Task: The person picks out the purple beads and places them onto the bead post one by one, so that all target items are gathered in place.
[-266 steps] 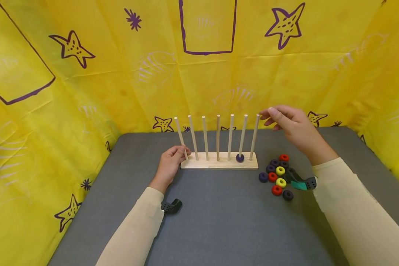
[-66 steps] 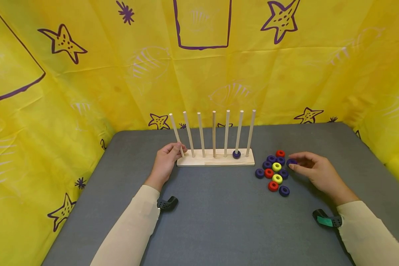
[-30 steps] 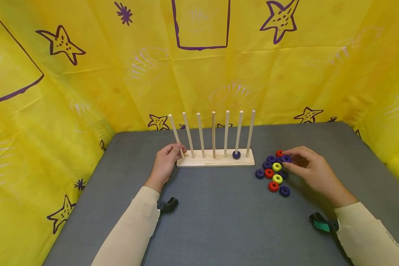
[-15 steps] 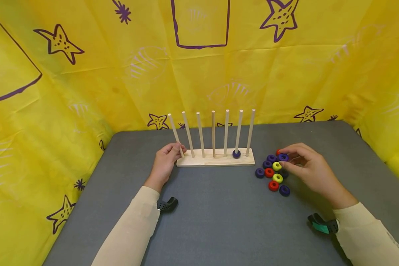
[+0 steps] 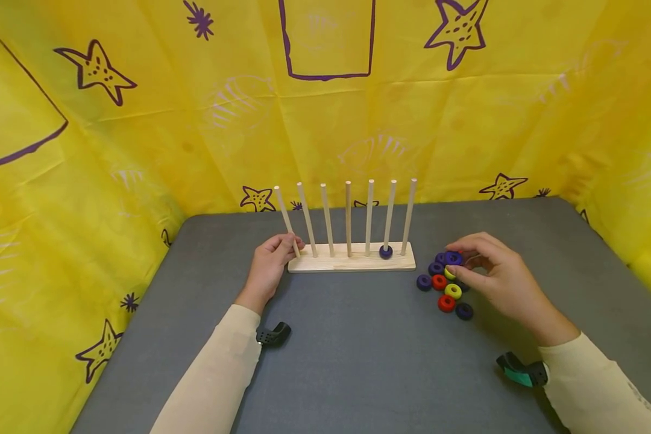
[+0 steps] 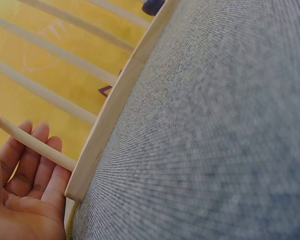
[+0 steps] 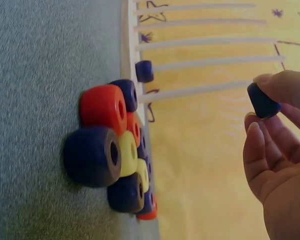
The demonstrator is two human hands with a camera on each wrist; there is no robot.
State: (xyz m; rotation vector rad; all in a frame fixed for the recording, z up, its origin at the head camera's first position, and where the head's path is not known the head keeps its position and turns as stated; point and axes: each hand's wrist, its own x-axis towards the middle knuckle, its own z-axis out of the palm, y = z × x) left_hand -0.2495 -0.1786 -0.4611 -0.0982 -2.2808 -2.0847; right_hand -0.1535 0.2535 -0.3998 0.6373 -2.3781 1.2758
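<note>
Right grip (image 5: 493,277) pinches one blue ring (image 5: 454,258) between thumb and fingertips, just above the loose rings (image 5: 446,304) — from where I sit, the wooden rack (image 5: 352,264) lies to its left, the rightmost peg (image 5: 409,214) nearest. I read the ring's hole as facing up, exact tilt unclear; the pegs stand upright on a long base running left to right — left grip (image 5: 270,268) pinching the leftmost peg (image 5: 284,211) low down.

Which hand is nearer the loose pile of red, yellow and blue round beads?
Right: the right hand pinches a blue bead over the pile; the left hand is farther, at the leftmost pale wooden peg.
</note>
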